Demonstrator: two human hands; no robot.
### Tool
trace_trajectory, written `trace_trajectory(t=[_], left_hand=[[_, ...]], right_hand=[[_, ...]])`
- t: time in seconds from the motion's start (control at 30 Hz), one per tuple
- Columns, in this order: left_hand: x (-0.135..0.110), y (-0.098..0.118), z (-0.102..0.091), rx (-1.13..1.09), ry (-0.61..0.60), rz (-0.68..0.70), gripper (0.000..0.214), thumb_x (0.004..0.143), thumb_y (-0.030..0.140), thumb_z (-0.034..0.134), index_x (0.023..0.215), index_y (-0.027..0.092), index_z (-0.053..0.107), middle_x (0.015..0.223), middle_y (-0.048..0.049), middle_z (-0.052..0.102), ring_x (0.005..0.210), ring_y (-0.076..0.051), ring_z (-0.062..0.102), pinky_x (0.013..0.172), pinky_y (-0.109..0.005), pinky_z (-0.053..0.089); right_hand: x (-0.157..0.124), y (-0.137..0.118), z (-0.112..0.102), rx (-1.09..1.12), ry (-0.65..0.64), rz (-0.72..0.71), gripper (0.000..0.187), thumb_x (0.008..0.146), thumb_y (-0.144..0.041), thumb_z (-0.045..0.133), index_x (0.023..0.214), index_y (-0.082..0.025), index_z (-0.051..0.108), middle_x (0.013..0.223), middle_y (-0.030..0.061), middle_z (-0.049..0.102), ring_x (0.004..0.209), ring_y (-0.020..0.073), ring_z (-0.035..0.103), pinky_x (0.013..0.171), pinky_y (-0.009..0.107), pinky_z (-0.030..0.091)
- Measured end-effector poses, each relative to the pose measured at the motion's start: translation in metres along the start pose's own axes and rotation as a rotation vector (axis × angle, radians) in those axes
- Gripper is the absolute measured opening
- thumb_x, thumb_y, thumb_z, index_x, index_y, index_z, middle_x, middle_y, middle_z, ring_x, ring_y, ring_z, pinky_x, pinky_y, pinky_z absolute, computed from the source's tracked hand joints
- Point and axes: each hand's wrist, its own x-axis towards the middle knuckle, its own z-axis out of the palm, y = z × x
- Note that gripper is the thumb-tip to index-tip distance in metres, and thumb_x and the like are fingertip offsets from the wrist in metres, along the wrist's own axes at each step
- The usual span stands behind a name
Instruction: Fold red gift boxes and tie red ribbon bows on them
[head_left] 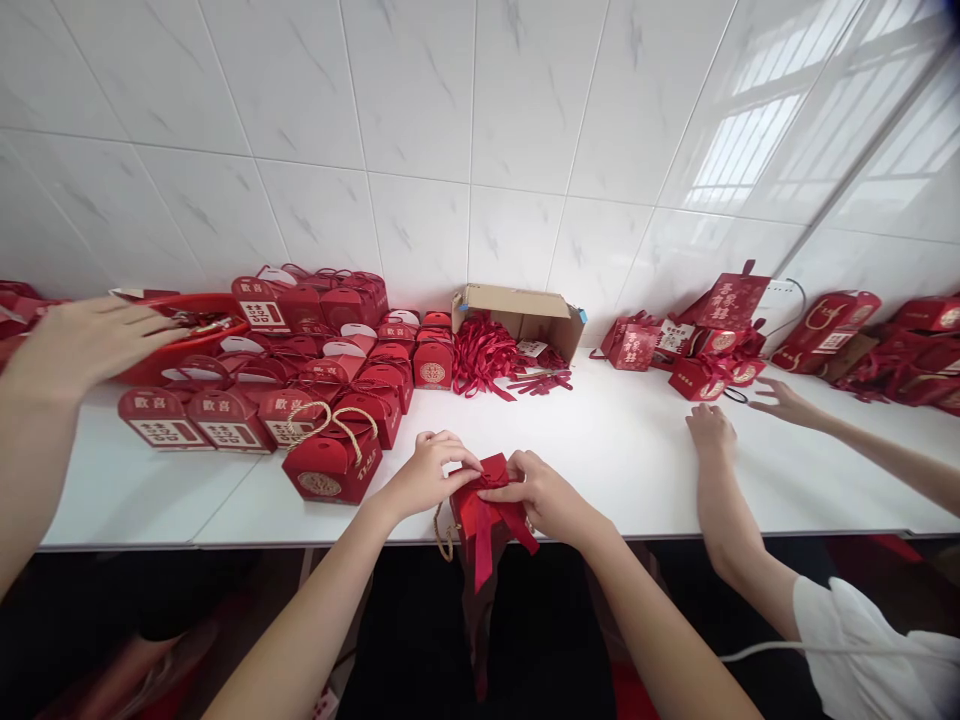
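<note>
At six o'clock, over the desk's (615, 450) near edge, we hold the red gift box (496, 468). Our left hand (429, 472) and right hand (546, 497) each have their grip pinched shut on its top, probably to steady it while the ribbon (484, 545) hangs free. The finished boxes (322, 400) stand massed at ten o'clock, seemingly parked clear.

We count five hands (427, 475), one cardboard box (517, 305), one white table (622, 450), one ribboned box (480, 520), and over twenty red gift boxes (330, 465).
</note>
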Motion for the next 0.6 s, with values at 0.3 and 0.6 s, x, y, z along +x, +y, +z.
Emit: trace_trajectory(t=[0.3,0.6], left_hand=[[0.0037,-0.0021,0.0057,-0.163,-0.023,-0.062,0.015,0.086,0.031,0.049,0.082,0.021,0.060,0.090,-0.0016,0.064,0.093,-0.020,0.055,0.094,-0.036,0.038],[0.0021,0.0050,0.0067,-0.265,-0.173,0.067,0.020,0.088,0.032,0.050,0.074,0.022,0.060,0.104,-0.0039,0.056,0.109,-0.020,0.045,0.098,-0.033,0.037]], right_hand=[[-0.0016,0.0007,0.0038,0.131,-0.025,0.007,0.058,0.081,0.006,0.042,0.110,-0.037,0.067,0.085,0.0037,0.041,0.084,0.0175,0.043,0.074,0.032,0.047],[-0.0018,0.0059,0.0079,0.368,-0.001,0.038,0.054,0.086,0.002,0.039,0.109,-0.038,0.068,0.085,0.0012,0.036,0.083,0.0145,0.044,0.076,0.030,0.048]])
